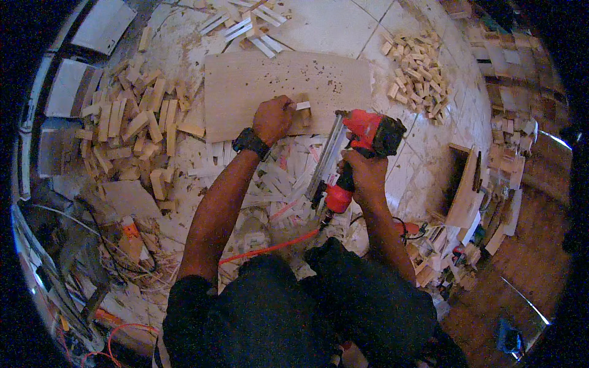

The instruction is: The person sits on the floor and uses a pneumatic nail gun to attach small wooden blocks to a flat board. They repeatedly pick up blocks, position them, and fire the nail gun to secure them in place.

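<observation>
My left hand (274, 120), with a dark watch at the wrist, is closed with its fingertips at a small wooden block (305, 118). A short white strip (304, 105) lies across that block, right beside the fingers. Both rest on a flat wooden board (233, 83). To the right, my right hand (370, 175) is wrapped round the handle of a red and black nail gun (366, 127). Its long silver magazine (326, 153) slants beside the board's near right part. An orange air hose (276, 244) runs from the handle's lower end toward the left.
A large pile of wooden blocks (138, 122) spreads at the left, and smaller blocks (420, 73) are heaped at the far right. White-striped wood pieces (251, 27) lie beyond the board. Paper-like scraps (264, 184) litter the near floor; an open wooden box (464, 184) stands right.
</observation>
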A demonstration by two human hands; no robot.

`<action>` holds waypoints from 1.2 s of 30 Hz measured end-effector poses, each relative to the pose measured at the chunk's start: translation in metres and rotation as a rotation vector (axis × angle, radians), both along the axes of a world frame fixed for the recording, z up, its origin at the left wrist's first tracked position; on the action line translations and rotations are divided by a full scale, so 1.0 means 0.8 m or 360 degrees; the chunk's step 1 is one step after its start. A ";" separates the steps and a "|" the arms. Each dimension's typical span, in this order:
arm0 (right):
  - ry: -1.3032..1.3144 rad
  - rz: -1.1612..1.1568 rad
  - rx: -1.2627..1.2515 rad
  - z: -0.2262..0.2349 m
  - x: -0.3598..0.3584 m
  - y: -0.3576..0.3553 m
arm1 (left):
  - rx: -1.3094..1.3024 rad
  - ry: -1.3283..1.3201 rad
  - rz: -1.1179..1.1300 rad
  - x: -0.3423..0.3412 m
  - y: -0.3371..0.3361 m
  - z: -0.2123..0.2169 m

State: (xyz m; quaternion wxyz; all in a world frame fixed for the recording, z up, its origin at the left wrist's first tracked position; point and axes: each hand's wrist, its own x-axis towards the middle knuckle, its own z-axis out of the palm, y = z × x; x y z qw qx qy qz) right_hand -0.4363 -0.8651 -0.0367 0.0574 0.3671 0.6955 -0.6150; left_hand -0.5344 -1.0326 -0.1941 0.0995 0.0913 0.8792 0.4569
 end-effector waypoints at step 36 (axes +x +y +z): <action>0.0088 -0.0125 -0.0205 0.010 0.041 0.055 | 0.0025 -0.0258 0.0147 0.103 -0.041 0.069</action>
